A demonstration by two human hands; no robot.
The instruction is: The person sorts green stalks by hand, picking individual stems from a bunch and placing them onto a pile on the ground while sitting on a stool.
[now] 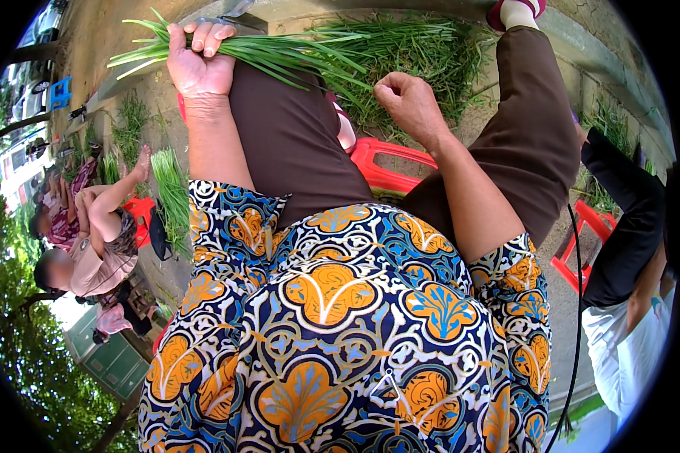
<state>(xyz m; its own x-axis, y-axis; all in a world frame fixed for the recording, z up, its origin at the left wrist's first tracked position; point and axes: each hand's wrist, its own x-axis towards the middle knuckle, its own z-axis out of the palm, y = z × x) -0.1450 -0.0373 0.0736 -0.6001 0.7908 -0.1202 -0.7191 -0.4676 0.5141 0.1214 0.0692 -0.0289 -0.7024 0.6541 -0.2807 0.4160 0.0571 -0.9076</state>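
My left hand (201, 60) is wrapped round a bundle of long, flat green leaves (283, 59) at upper left, above my left thigh; the leaves stick out to both sides. My right hand (403, 100) is just right of the bundle's tips, fingers curled with thumb and forefinger together; whether anything is pinched there is hidden. Behind it, a pile of loose, tangled green leaves (423, 57) lies on the pavement. A red plastic stool (366, 155) shows between my legs.
At left, seated people (91, 249) are beside long green bundles (166, 189), a red stool (140, 208) and a blue stool (59, 92). At right, a person in black trousers (619, 219) is by another red stool (582, 241). A concrete kerb (604, 68) runs along the top right.
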